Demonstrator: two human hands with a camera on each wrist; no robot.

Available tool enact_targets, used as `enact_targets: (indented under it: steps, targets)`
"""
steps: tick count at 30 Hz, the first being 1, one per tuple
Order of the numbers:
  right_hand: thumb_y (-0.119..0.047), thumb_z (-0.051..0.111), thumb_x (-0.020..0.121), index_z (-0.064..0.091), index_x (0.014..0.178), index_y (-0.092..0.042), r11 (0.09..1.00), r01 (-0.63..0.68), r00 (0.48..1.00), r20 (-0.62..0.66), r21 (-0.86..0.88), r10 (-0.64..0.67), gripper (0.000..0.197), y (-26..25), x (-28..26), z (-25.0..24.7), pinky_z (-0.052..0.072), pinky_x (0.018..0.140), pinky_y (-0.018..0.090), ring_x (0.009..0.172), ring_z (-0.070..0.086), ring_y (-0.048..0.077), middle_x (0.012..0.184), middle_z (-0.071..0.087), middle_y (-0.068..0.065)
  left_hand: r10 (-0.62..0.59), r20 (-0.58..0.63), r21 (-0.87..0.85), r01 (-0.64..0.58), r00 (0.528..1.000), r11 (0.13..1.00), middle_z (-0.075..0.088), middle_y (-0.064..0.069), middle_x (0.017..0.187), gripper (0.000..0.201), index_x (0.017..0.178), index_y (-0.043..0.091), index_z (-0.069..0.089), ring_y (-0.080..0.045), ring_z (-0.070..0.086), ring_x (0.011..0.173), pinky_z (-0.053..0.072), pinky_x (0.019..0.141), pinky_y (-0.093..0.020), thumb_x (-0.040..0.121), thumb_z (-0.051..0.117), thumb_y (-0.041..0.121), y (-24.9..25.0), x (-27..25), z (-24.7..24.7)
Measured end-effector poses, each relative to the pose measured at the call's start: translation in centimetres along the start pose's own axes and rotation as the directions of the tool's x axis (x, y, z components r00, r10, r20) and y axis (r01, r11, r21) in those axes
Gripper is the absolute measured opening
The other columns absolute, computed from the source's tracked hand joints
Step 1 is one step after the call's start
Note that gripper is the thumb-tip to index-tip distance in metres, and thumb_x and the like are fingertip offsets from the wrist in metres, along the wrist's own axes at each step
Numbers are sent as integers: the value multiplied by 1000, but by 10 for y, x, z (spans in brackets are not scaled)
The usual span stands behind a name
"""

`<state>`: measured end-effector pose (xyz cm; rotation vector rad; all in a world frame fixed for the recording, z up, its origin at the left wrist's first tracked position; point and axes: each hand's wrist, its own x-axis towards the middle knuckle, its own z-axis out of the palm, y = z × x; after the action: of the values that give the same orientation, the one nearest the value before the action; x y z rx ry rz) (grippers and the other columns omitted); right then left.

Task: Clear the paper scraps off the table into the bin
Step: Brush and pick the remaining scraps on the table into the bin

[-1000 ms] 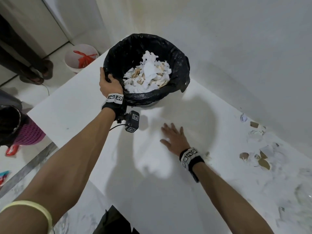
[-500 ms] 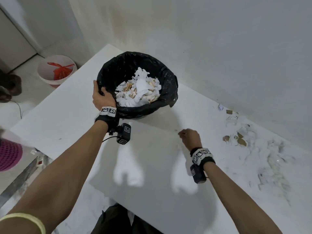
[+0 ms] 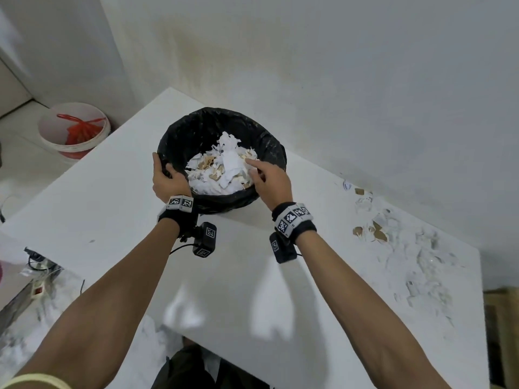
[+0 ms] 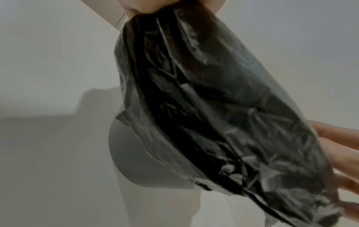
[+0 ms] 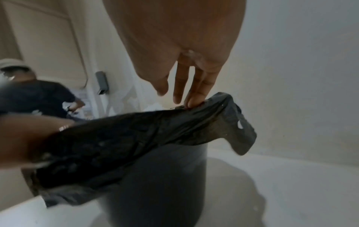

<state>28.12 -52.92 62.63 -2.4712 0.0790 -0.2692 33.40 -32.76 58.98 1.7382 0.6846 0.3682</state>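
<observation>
Mostly white scraps (image 3: pixel 224 169), torn, crumpled

A white bucket (image 3: pixel 73 130) holding something red stands on the floor.

Glossy crinkled plastic liner (image 3: pixel 264 141); matt smooth table (image 3: pixel 112 209).
</observation>
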Motion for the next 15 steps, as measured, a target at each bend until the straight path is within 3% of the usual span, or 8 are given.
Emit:
enact_targets:
  steps: [2,4,7,10,15]
  targets:
    - [-28,44,98,65,120,-30,995,37,998,-39,-93,-41,30,6,-1,-2,45,82,28,99,51,12,117,66,-13,-6,-9,-8,6,1000,1000,57,-5,133,41,140,20,44,-19,54,120,34,90,-8,99,43,19,-1,1,0]
    - [-25,41,99,62,122,-28,994,-5,991,-131,-107,-9,31,24,0,-11,40,75,25,101,48,14,113,65,-10,-15,-25,-12,15,1000,1000,57,-4,133,41,140,20,44,-19,54,120,33,88,-6,99,42,19,-1,3,1]
    - [-20,40,99,51,133,-18,979,-186,970,-171,-80,171,36,82,-1,-16,41,90,31,120,45,19,128,56,1,-27,-63,-19,26,998,999,57,-4,133,41,139,21,45,-18,55,119,29,83,-1,99,42,19,0,6,4]
    - [-27,45,98,29,146,-5,918,-330,938,36,-221,346,55,143,-10,1,30,112,42,141,24,28,152,31,11,-43,-112,-18,41,993,999,57,-4,133,41,139,20,45,-17,54,120,28,82,1,99,43,19,0,5,9]
    - [-49,37,98,-1,152,-6,833,-296,815,331,-468,475,79,184,-14,48,7,119,47,148,-6,26,161,-4,7,-54,-193,13,58,980,998,57,-3,132,41,139,22,45,-18,55,119,35,88,-7,98,44,19,0,-1,14]
